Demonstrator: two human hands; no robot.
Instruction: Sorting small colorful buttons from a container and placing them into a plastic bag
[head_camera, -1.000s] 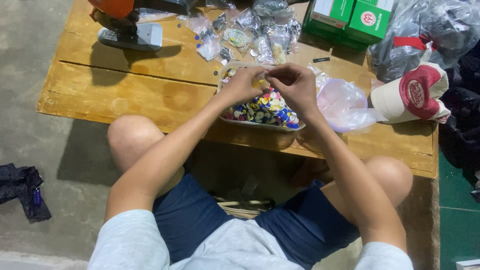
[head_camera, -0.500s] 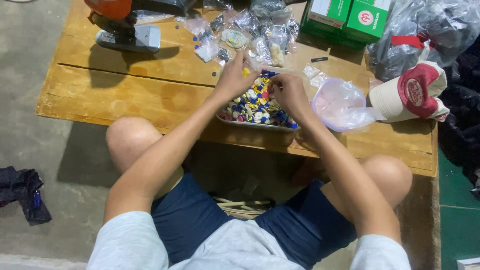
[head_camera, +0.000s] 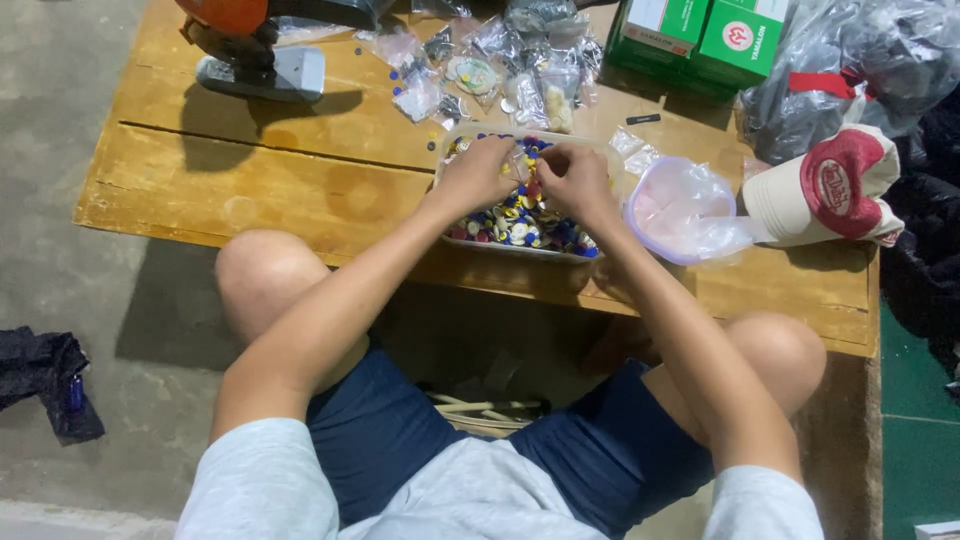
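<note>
1. While both hands work over the clear tray (head_camera: 455, 238) of small coloured discs (head_camera: 520, 222) at the near edge of the wooden table (head_camera: 250, 170), the left hand (head_camera: 478, 172) has its fingers curled down into the discs; whether they pinch one cannot be told
2. Just beside it, the right hand (head_camera: 575, 180) is bent at the knuckles, fingertips close together above the same pile; what they grip, if anything, is hidden
3. Right of the tray lies one round bowl lined with a clear bag (head_camera: 685, 210), touching one cream and red cap (head_camera: 825, 190)
4. Behind the tray, a heap of small clear packets (head_camera: 500, 60) spreads across the table's far middle; too many overlap to count
5. At the far right corner stand two green boxes (head_camera: 700, 40), each with a white panel and a round red mark, next to one grey plastic sack (head_camera: 850, 70)
6. At the far left sits one orange and grey tool (head_camera: 255, 45)
7. On the floor at left lies one dark cloth (head_camera: 45, 380)
</note>
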